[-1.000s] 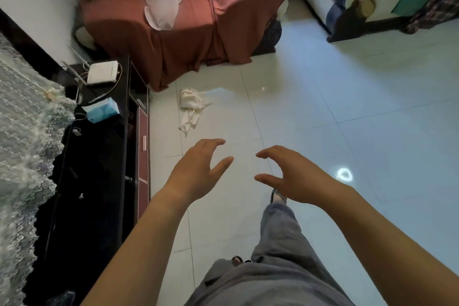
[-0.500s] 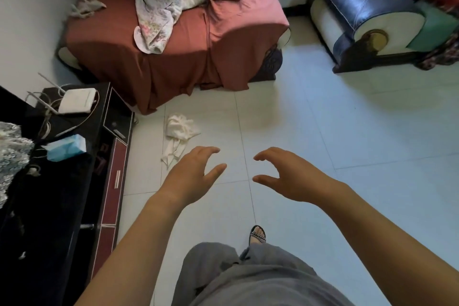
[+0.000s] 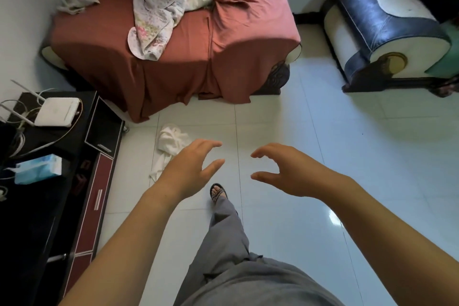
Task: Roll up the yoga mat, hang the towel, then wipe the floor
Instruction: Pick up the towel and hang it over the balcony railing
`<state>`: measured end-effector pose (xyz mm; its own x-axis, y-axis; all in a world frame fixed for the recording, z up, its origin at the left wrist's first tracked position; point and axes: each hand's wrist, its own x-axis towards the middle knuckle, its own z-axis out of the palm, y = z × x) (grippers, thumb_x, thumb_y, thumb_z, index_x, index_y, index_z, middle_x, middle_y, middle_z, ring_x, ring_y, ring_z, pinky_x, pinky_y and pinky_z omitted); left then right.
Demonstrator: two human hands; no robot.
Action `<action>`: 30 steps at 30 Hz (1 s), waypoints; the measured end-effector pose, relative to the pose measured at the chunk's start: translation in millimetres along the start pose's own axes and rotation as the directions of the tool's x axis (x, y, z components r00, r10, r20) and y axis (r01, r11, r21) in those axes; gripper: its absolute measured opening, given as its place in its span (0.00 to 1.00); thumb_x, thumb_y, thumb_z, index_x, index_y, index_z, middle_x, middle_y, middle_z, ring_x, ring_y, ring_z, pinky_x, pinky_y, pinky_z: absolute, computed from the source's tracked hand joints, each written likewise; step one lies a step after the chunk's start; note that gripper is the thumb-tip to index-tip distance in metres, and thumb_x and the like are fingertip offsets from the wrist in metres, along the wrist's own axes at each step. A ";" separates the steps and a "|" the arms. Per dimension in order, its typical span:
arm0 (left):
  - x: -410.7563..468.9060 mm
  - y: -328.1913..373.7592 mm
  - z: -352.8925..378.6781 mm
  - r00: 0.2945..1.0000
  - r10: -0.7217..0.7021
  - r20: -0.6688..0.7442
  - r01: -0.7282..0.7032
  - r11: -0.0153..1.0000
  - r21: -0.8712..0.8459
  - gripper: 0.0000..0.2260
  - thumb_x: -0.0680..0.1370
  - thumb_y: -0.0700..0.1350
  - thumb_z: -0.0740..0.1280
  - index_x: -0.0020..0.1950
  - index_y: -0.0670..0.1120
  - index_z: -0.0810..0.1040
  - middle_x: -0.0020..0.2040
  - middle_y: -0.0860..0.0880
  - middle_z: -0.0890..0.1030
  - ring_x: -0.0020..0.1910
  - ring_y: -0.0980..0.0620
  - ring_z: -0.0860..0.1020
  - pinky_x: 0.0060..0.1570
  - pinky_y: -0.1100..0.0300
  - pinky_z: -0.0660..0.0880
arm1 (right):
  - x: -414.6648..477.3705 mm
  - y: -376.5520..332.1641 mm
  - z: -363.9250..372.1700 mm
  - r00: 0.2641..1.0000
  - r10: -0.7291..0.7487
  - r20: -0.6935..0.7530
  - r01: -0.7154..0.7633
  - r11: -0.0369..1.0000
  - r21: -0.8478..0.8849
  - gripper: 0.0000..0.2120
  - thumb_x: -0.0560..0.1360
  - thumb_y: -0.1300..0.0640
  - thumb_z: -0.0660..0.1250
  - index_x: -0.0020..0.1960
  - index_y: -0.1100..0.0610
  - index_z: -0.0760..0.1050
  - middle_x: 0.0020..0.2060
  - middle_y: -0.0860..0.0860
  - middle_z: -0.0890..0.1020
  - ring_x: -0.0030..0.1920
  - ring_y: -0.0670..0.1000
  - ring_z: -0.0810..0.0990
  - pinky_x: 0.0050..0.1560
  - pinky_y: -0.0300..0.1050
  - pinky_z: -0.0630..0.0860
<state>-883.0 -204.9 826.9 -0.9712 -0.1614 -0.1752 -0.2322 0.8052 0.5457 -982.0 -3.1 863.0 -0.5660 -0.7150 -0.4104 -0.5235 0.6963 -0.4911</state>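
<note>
Both grips released, your left hand [image 3: 188, 169] and right hand [image 3: 295, 171] hover near the cloth [image 3: 171, 141] before the red sofa [image 3: 173, 69]; wiping seems undone.

Cloth [image 3: 169, 143] on floor [image 3: 323, 156]: white; floor pale glossy tile; sofa cover [image 3: 198, 57] rust-red; garment [image 3: 156, 20] floral, approx. pink/green

Armchair [image 3: 173, 62]: draped in a rust-red cover, by the far wall.
Floral cloth [image 3: 156, 22]: crumpled on the armchair's seat.
Grey rag [image 3: 77, 2]: on the armchair's wall-side arm, possibly a sock.
Sofa [image 3: 382, 20]: blue and white.
Desk [image 3: 32, 218]: black.
Router [image 3: 57, 112]: white, on the desk's far end.
Tissue pack [image 3: 38, 169]: blue, nearer along the desk.
</note>
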 end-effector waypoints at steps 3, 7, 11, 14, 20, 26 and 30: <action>54.0 -19.6 -15.3 1.000 -0.018 -0.005 0.018 1.000 -0.023 0.19 0.78 0.54 0.61 0.69 0.52 0.68 0.67 0.54 0.70 0.66 0.56 0.68 0.58 0.64 0.64 | 49.7 7.3 -24.2 1.000 0.015 0.025 -0.014 1.000 -0.026 0.22 0.74 0.42 0.64 0.66 0.48 0.68 0.63 0.45 0.73 0.59 0.47 0.73 0.60 0.42 0.71; 120.4 -50.8 -47.5 0.998 -0.059 -0.013 0.059 0.997 -0.049 0.19 0.78 0.53 0.61 0.69 0.51 0.68 0.67 0.54 0.71 0.65 0.55 0.68 0.58 0.63 0.65 | 127.8 0.4 -60.3 0.998 0.008 0.064 -0.003 0.997 -0.079 0.22 0.74 0.42 0.63 0.66 0.49 0.68 0.64 0.46 0.72 0.59 0.48 0.73 0.61 0.44 0.71; 172.1 -86.2 -84.0 0.993 -0.112 -0.036 0.110 0.993 -0.034 0.19 0.79 0.54 0.61 0.69 0.51 0.68 0.67 0.53 0.70 0.65 0.54 0.70 0.59 0.63 0.65 | 206.1 -19.6 -92.0 0.992 -0.088 0.085 0.100 0.985 -0.144 0.24 0.75 0.43 0.63 0.67 0.50 0.66 0.65 0.47 0.72 0.62 0.49 0.71 0.62 0.44 0.70; 196.1 -115.7 -105.1 0.982 -0.175 -0.076 0.173 0.984 -0.033 0.19 0.78 0.55 0.61 0.68 0.52 0.68 0.67 0.54 0.70 0.65 0.53 0.70 0.62 0.57 0.68 | 257.8 -36.2 -110.7 0.979 -0.172 0.111 0.190 0.965 -0.180 0.24 0.75 0.43 0.63 0.68 0.50 0.65 0.66 0.47 0.71 0.63 0.50 0.70 0.62 0.45 0.70; 221.7 -167.7 -135.3 0.925 -0.335 -0.179 0.324 0.942 -0.091 0.19 0.78 0.54 0.61 0.68 0.52 0.68 0.68 0.54 0.68 0.65 0.53 0.70 0.60 0.55 0.69 | 359.6 -62.2 -131.8 0.915 -0.340 0.219 0.384 0.900 -0.205 0.24 0.75 0.43 0.63 0.68 0.51 0.66 0.65 0.48 0.72 0.63 0.51 0.71 0.62 0.45 0.69; 244.2 -215.6 -146.1 0.801 -0.576 -0.167 0.560 0.818 -0.134 0.21 0.78 0.53 0.61 0.70 0.50 0.66 0.69 0.52 0.67 0.67 0.51 0.68 0.62 0.52 0.70 | 470.2 -80.0 -127.6 0.797 -0.463 0.389 0.553 0.818 -0.159 0.23 0.75 0.44 0.64 0.66 0.52 0.67 0.62 0.49 0.74 0.61 0.52 0.73 0.60 0.46 0.70; 262.9 -244.4 -125.8 0.705 -0.703 -0.095 0.683 0.709 -0.175 0.21 0.78 0.55 0.60 0.70 0.51 0.65 0.69 0.53 0.67 0.66 0.51 0.69 0.61 0.50 0.70 | 543.3 -79.8 -113.5 0.697 -0.482 0.532 0.626 0.771 -0.121 0.23 0.75 0.44 0.63 0.67 0.51 0.67 0.63 0.49 0.73 0.60 0.52 0.73 0.58 0.47 0.72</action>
<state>-1088.2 -515.9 750.5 -0.5266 -0.7337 -0.4294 -0.8373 0.3605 0.4110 -1320.0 -439.9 766.4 0.1965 -0.8671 -0.4578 -0.8348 0.0969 -0.5420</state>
